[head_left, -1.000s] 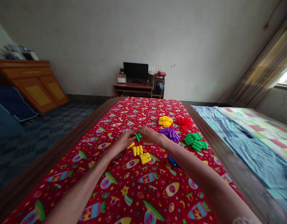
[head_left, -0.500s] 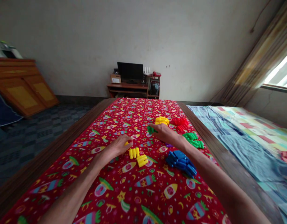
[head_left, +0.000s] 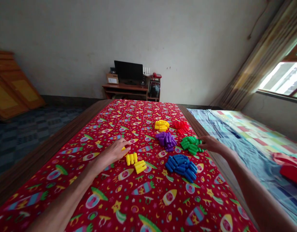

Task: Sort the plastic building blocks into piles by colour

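Note:
My left hand [head_left: 118, 149] rests on the red cloth with its fingers curled over a yellow tube-shaped plastic piece [head_left: 123, 148], partly hidden. Just to the right of it lie two small yellow groups, one a row of joined-looking tubes [head_left: 131, 159], the other [head_left: 140, 167] nearer me. My right hand [head_left: 209, 143] is at the right edge of the green pile [head_left: 191, 145], fingers bent down around green tube-shaped pieces [head_left: 200, 149]. A purple pile [head_left: 166, 140] sits left of the green one, and a blue pile [head_left: 181, 167] lies nearer me.
Behind the purple pile are a yellow pile [head_left: 162, 125] and a red pile [head_left: 181, 127]. The patterned red cloth [head_left: 138, 199] covers the wooden table [head_left: 88, 112]. A bed [head_left: 254, 141] stands along the right side; a desk with a monitor [head_left: 129, 72] is at the far wall.
My right hand has moved right, carrying green from above the middle to the green pile, uncovering the purple pile. My left hand stays at the yellow piece. The view has turned slightly right.

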Tool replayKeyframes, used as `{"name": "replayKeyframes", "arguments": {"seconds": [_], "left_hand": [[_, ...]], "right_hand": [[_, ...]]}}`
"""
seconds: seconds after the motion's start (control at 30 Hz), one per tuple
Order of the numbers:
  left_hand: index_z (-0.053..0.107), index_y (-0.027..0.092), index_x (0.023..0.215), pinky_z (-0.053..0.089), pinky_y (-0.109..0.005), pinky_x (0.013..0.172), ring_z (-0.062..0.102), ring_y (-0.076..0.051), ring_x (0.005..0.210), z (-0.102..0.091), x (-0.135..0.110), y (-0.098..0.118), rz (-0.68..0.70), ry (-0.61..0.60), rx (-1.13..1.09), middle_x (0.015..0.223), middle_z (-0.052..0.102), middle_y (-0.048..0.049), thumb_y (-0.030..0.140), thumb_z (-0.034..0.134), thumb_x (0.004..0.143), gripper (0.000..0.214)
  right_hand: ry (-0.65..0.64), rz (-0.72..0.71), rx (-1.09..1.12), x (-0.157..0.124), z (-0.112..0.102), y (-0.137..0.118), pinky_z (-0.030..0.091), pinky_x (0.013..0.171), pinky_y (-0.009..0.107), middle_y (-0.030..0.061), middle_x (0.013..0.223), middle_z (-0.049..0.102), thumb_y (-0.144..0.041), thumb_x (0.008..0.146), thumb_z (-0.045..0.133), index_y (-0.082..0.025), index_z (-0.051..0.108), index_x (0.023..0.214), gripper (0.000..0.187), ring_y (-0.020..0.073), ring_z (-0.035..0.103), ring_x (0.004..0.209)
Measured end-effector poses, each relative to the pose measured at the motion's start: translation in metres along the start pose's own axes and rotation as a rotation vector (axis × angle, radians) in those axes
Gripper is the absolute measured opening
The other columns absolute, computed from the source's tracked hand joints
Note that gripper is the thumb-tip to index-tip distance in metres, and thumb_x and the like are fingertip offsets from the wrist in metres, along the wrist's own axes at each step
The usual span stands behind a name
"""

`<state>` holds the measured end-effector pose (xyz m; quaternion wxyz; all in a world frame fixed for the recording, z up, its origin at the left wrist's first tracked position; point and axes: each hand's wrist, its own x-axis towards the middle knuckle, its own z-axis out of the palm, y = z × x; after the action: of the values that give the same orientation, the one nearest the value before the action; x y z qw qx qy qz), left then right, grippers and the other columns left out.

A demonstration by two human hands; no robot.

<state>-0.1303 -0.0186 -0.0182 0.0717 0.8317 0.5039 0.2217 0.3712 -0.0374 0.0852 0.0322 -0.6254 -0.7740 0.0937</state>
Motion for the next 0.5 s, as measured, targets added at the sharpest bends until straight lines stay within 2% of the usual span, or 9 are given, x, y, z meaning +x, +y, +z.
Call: {"name": "replayKeyframes", "arguments": {"seconds": [0.07, 0.13, 0.27, 0.37, 0.5], "left_hand": [[0.067, 0.021, 0.108, 0.047, -0.032, 0.092, 0.061, -0.021, 0.094, -0.002, -0.001, 0.004, 0.001, 0.01, 0.0, 0.101, 0.061, -0.0063, 0.044, 0.047, 0.087, 0.037], [0.067, 0.021, 0.108, 0.047, -0.033, 0.091, 0.061, -0.021, 0.094, -0.004, -0.001, 0.008, 0.007, 0.024, -0.008, 0.101, 0.061, -0.0064, 0.044, 0.046, 0.087, 0.037], [0.067, 0.022, 0.105, 0.047, -0.033, 0.091, 0.061, -0.022, 0.094, -0.004, -0.001, 0.009, 0.01, 0.039, -0.009, 0.098, 0.062, -0.0061, 0.044, 0.046, 0.087, 0.036], [0.066, 0.021, 0.107, 0.047, -0.033, 0.092, 0.061, -0.021, 0.095, -0.003, -0.001, 0.006, 0.017, 0.022, 0.002, 0.1, 0.061, -0.0062, 0.046, 0.046, 0.088, 0.038], [0.066, 0.022, 0.11, 0.046, -0.031, 0.093, 0.06, -0.02, 0.098, -0.008, -0.002, 0.008, 0.004, -0.015, -0.008, 0.103, 0.062, -0.006, 0.046, 0.045, 0.088, 0.038]], "right_hand": [[-0.021, -0.013, 0.014, 0.005, -0.001, -0.001, 0.036, 0.052, 0.022, 0.0011, 0.059, 0.064, -0.029, 0.073, 0.059, -0.014, 0.072, 0.086, 0.024, 0.0129, 0.055, 0.053], [0.012, -0.02, 0.029, 0.011, -0.005, 0.001, 0.038, 0.053, 0.022, 0.003, 0.062, 0.067, -0.034, 0.077, 0.057, -0.014, 0.073, 0.088, 0.027, 0.0143, 0.057, 0.056], [0.214, 0.027, 0.057, 0.025, -0.007, 0.007, 0.042, 0.056, 0.023, 0.0082, 0.074, 0.073, -0.033, 0.082, 0.052, -0.013, 0.075, 0.089, 0.031, 0.018, 0.064, 0.063], [0.345, 0.057, 0.053, 0.037, 0.005, 0.006, 0.044, 0.058, 0.025, 0.0097, 0.08, 0.075, -0.024, 0.078, 0.051, -0.013, 0.074, 0.099, 0.033, 0.0193, 0.065, 0.064], [0.404, 0.037, 0.053, 0.045, 0.026, 0.001, 0.045, 0.061, 0.025, 0.0112, 0.081, 0.074, -0.017, 0.075, 0.049, -0.011, 0.075, 0.099, 0.035, 0.021, 0.068, 0.07]]}}
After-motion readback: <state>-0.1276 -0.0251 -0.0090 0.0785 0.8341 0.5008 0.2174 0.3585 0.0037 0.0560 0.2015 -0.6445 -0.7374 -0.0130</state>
